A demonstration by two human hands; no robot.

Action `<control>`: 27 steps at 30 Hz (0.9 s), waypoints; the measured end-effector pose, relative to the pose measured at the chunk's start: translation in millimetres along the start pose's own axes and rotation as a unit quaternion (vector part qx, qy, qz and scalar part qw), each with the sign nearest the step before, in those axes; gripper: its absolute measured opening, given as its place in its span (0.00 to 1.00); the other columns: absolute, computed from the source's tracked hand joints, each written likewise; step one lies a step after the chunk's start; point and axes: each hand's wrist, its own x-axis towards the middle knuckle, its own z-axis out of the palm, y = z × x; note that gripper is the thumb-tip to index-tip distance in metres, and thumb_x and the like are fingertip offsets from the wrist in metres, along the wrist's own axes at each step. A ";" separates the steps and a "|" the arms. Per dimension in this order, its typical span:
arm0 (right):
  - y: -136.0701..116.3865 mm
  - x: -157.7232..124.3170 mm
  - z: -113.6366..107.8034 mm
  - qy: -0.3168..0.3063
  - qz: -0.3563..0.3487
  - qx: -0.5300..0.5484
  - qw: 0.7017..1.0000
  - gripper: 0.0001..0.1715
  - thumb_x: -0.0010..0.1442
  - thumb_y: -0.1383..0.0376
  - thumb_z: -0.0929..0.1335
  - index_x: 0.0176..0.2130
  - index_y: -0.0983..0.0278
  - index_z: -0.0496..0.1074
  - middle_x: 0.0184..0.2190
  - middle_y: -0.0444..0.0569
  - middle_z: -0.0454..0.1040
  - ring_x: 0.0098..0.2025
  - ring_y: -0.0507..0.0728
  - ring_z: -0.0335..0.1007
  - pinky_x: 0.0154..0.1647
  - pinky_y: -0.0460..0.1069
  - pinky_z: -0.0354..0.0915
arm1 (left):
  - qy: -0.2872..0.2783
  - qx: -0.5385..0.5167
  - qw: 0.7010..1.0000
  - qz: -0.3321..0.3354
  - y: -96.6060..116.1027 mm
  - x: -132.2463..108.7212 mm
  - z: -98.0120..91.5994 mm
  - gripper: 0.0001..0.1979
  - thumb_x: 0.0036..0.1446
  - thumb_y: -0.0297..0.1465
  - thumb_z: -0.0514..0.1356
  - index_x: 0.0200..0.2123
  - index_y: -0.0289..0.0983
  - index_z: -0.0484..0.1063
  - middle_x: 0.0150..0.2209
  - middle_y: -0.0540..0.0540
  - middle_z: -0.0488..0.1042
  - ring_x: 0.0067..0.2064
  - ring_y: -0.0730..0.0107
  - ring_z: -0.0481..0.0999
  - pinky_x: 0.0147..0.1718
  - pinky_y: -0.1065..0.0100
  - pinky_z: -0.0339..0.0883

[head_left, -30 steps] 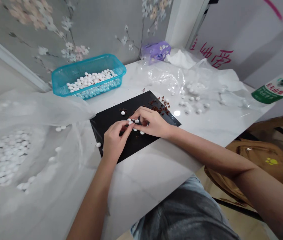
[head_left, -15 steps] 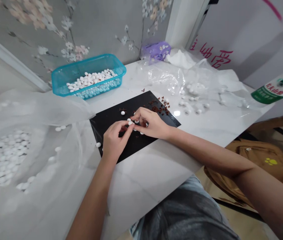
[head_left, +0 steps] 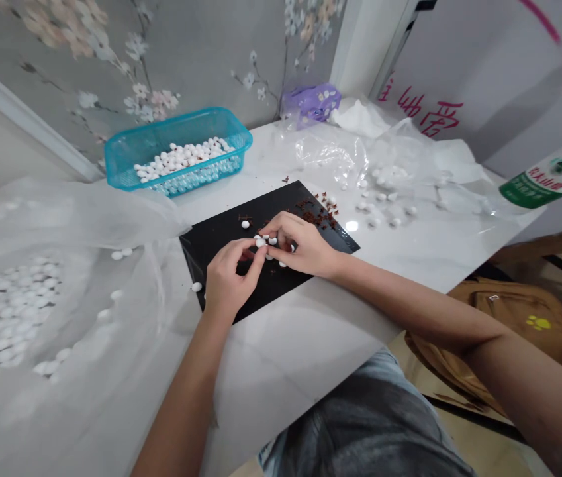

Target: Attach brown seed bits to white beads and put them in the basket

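Pinches one white bead [head_left: 260, 242] between left hand [head_left: 231, 275] thumb and forefinger; holds the right hand [head_left: 305, 244] curled just opposite, thumb tip close against the bead, but cannot tell whether gripping or only touching. Shows a near-round outline at the fingertips, too small for reading a long axis or pointing direction. Around the fingertips, see loose beads [head_left: 273, 241] on a black sheet [head_left: 206, 242]; beyond the right fingers, brown bits [head_left: 318, 215]. Farther ahead and left of the fingers, see a blue basket [head_left: 126, 149] holding heaped white pieces [head_left: 186, 156]. Well left, see a translucent bag [head_left: 112, 371] holding many more. Ahead and right, see a crumpled clear bag [head_left: 330, 149] near scattered white pieces [head_left: 380, 205].
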 end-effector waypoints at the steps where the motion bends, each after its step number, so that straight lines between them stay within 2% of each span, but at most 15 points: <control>1: 0.4 -0.5 0.0 -0.002 -0.004 -0.006 1.000 0.05 0.58 0.68 0.66 0.37 0.63 0.64 0.32 0.47 0.68 0.30 0.50 0.64 0.25 0.45 0.61 | 0.001 0.001 1.000 0.000 0.0 0.0 0.0 0.03 0.55 0.29 0.59 0.35 0.36 0.71 0.30 0.50 0.75 0.28 0.78 0.72 0.31 0.75 0.68; 4: 1.7 -1.7 -0.1 -0.004 -0.009 -0.019 1.000 0.04 0.59 0.67 0.65 0.36 0.63 0.63 0.33 0.48 0.68 0.35 0.53 0.65 0.27 0.46 0.62 | 0.006 0.002 1.000 -0.004 0.4 0.3 0.4 0.03 0.55 0.29 0.59 0.35 0.36 0.70 0.30 0.50 0.75 0.27 0.78 0.72 0.30 0.75 0.67; 8: 3.2 -2.9 0.3 -0.007 -0.011 -0.017 1.000 0.04 0.59 0.66 0.65 0.37 0.63 0.63 0.34 0.48 0.68 0.36 0.53 0.66 0.27 0.46 0.62 | 0.007 -0.004 1.000 -0.006 0.9 0.8 0.9 0.03 0.56 0.28 0.59 0.35 0.36 0.70 0.31 0.50 0.75 0.27 0.78 0.72 0.30 0.75 0.67; 16: -0.1 -3.3 2.2 0.007 -0.008 0.006 1.000 0.03 0.59 0.67 0.65 0.36 0.63 0.63 0.30 0.45 0.65 0.28 0.49 0.61 0.22 0.44 0.58 | 0.003 -0.007 1.000 -0.007 0.2 -0.2 1.2 0.03 0.56 0.29 0.58 0.35 0.37 0.70 0.32 0.49 0.76 0.28 0.77 0.72 0.30 0.74 0.68; 27: -0.8 -2.8 -0.3 -0.021 -0.021 0.012 0.999 0.03 0.59 0.70 0.64 0.35 0.63 0.62 0.29 0.44 0.62 0.26 0.48 0.59 0.22 0.43 0.59 | -0.011 -0.014 1.000 0.001 0.2 -1.0 1.0 0.02 0.57 0.28 0.58 0.35 0.37 0.69 0.33 0.49 0.75 0.29 0.77 0.73 0.30 0.74 0.68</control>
